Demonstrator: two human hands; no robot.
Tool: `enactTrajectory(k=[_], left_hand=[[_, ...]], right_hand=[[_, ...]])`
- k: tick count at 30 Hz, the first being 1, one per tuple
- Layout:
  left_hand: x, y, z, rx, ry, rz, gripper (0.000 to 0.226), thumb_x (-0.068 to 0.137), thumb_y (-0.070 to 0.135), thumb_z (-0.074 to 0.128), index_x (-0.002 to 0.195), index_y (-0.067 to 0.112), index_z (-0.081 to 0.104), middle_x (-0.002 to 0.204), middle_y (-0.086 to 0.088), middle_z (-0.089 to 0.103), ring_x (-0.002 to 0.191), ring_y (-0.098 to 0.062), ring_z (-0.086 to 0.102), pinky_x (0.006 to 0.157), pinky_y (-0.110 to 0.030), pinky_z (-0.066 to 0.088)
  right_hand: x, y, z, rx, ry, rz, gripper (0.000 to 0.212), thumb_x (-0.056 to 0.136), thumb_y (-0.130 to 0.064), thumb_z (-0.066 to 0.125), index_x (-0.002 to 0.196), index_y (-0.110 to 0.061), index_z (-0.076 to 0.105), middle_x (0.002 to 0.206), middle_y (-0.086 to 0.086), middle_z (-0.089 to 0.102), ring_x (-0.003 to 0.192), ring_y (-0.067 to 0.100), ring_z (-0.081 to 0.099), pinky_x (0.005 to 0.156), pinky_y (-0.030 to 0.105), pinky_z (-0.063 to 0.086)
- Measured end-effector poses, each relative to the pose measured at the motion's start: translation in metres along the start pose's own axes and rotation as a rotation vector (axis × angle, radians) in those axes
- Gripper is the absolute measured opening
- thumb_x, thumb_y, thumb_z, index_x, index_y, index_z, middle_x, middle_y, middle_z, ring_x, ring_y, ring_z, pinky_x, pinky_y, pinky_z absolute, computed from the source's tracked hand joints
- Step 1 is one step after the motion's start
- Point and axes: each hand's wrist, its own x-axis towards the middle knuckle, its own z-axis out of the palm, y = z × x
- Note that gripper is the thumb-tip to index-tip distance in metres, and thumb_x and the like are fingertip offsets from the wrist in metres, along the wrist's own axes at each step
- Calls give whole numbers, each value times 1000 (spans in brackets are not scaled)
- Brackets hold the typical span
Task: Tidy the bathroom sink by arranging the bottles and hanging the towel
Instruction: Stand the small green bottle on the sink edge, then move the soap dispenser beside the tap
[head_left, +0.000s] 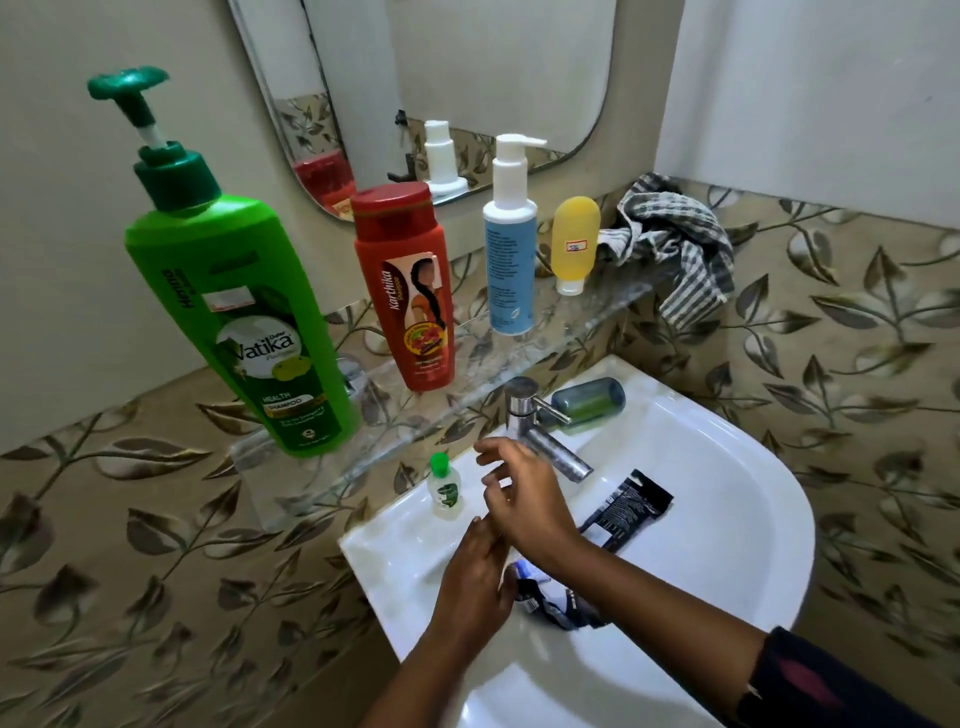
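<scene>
On the glass shelf (545, 343) stand a tall green pump bottle (244, 322), a red shampoo bottle (410, 296), a blue-and-white pump bottle (511, 249) and a yellow tube (574, 244) on its cap. A crumpled checked towel (675, 244) lies at the shelf's right end. A small clear bottle with a green cap (444, 488) stands on the sink rim (384, 540). My right hand (519, 499) hovers open just right of it. My left hand (478, 577) lies below, fingers around a dark tube or sachet (550, 603), which my right wrist partly hides.
A steel tap (540, 431) juts over the white basin. Behind it lies a dark green bottle (589, 400) on its side. A black sachet (628, 506) lies in the basin to the right. A mirror (467, 78) hangs above the shelf. Leaf-patterned tiles cover the walls.
</scene>
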Motion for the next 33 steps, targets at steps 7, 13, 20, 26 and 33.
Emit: enactTrajectory(k=[7,13,20,26,33], left_hand=[[38,20,23,101,-80,65,54,58,8,83,109,-3,68,117,-19,66,109,-33,63,88,-52,51],[57,34,35,120,-121,36,55,62,10,82,113,-2,66,118,-18,66,111,-33,62,91,-52,50],[67,34,38,167,-137,-37,61,63,13,83,119,-2,63,122,-19,64,112,-34,62,90,-51,50],[75,33,35,223,-178,-85,63,51,22,87,109,4,69,112,-15,69,101,-28,68,81,-42,56],[81,37,41,283,-251,-149,64,46,28,89,103,5,72,106,-13,72,94,-25,71,75,-34,59]], right_hand=[[30,23,-90,-16,333,-57,28,79,6,53,92,-15,66,90,2,68,77,9,63,70,10,50],[96,94,-121,-505,29,98,45,77,2,53,121,-7,55,123,15,57,115,31,51,96,36,47],[132,136,-107,-978,-368,44,67,82,-16,59,143,-16,29,145,8,40,129,30,38,102,39,39],[145,150,-98,-1135,-407,9,69,84,-17,59,144,-20,24,144,5,38,132,27,33,103,41,33],[147,167,-106,-1034,-331,-79,68,78,-28,65,139,-23,34,139,5,40,126,28,37,99,40,34]])
